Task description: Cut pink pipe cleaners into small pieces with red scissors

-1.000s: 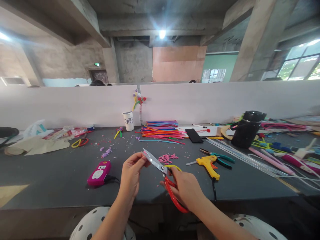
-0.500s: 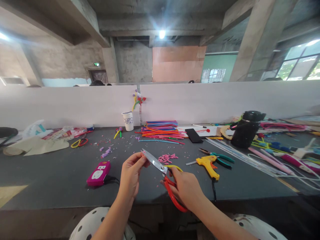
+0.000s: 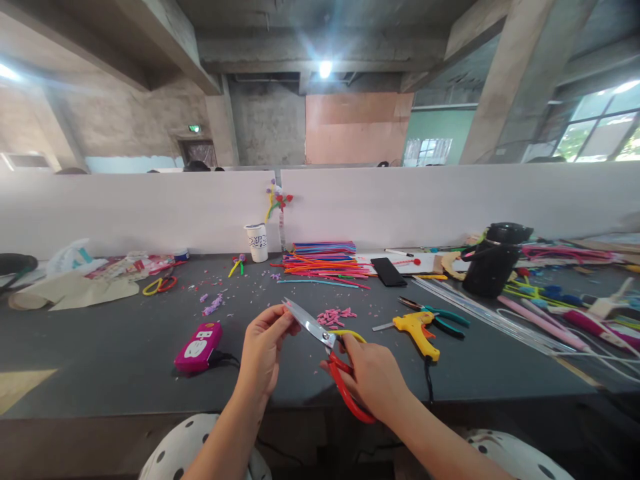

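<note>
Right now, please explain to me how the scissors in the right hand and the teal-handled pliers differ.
The scissors are in the right hand's grip, raised, while the pliers lie on the table. The scissors have red and yellow handles; the pliers' handles are teal and black. The scissors' blades are long and silvery, whereas the pliers' nose is shorter and darker. Both point roughly leftward in the picture.

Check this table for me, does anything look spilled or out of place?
Yes, mildly: tiny scraps litter the dark table around the purple pieces and in front of the white cup, untidy compared with the pink pieces, which lie mostly in one heap. I see no clear damage.
</note>
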